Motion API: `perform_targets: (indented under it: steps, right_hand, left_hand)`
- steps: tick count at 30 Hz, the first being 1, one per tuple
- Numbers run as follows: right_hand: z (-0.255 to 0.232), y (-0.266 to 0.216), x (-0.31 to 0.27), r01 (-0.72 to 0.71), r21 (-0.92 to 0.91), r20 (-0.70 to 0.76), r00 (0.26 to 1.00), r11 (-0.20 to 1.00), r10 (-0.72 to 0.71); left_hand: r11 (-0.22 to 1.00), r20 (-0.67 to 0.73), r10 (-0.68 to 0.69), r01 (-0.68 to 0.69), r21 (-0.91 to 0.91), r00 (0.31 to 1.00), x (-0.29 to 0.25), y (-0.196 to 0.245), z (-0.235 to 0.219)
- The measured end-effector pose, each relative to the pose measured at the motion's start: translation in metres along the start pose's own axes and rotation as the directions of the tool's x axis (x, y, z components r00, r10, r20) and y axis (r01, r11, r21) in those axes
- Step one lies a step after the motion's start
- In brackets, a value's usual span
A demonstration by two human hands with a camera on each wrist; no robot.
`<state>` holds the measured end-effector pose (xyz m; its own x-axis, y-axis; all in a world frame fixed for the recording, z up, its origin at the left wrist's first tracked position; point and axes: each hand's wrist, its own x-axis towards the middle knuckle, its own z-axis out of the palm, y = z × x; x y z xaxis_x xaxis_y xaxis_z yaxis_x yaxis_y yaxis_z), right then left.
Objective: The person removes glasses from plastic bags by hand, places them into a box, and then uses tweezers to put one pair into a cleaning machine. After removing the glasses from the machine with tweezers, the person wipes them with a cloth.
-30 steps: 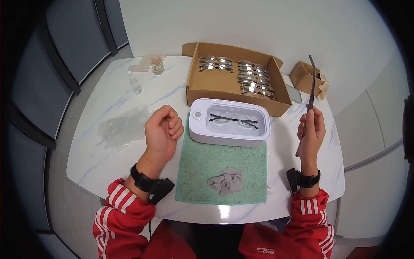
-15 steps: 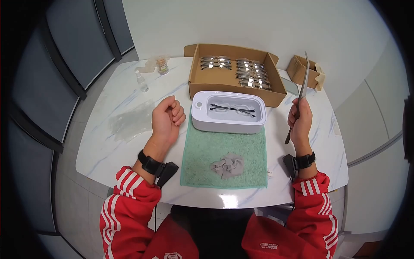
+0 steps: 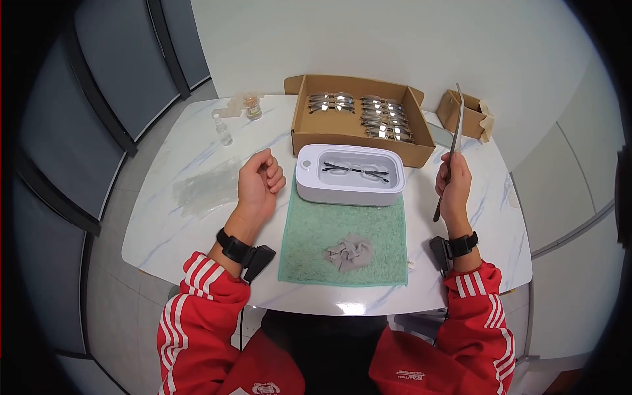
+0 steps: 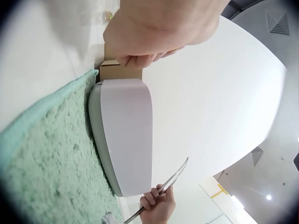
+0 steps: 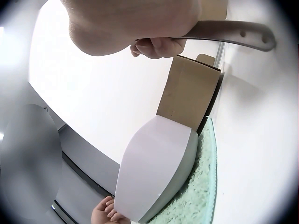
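Note:
My right hand grips long metal tweezers upright at the right of the table, their thin bent tip pointing up; the two prongs show in the left wrist view. My left hand is raised left of a white ultrasonic cleaner, its fingers curled in toward the palm around nothing. Inside the cleaner's open basin lies a pair of glasses with dark temples. The cleaner stands on the far end of a green towel, and a crumpled grey cloth lies nearer on that towel.
Behind the cleaner sits an open cardboard box with two rows of glasses. A small brown box stands at the back right. To the left are a spray bottle, a small jar and a clear plastic sheet.
The head view has shifted slightly. My right hand has come a little inward and the tweezers have tilted somewhat. My left hand keeps its curled pose beside the cleaner.

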<state>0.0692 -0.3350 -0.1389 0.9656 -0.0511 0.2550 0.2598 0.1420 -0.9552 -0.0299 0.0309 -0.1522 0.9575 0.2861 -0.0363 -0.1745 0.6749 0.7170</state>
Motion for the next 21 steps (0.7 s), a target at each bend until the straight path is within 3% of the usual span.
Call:
perform_targets:
  steps: [21]
  right_hand:
    - [0.0034,-0.0015,-0.0025,0.018,-0.062,0.013,1.0,0.998,-0.018]
  left_hand:
    - [0.999,0.005,0.01,-0.01,-0.034,1.0,0.0026,0.0016,-0.0026]
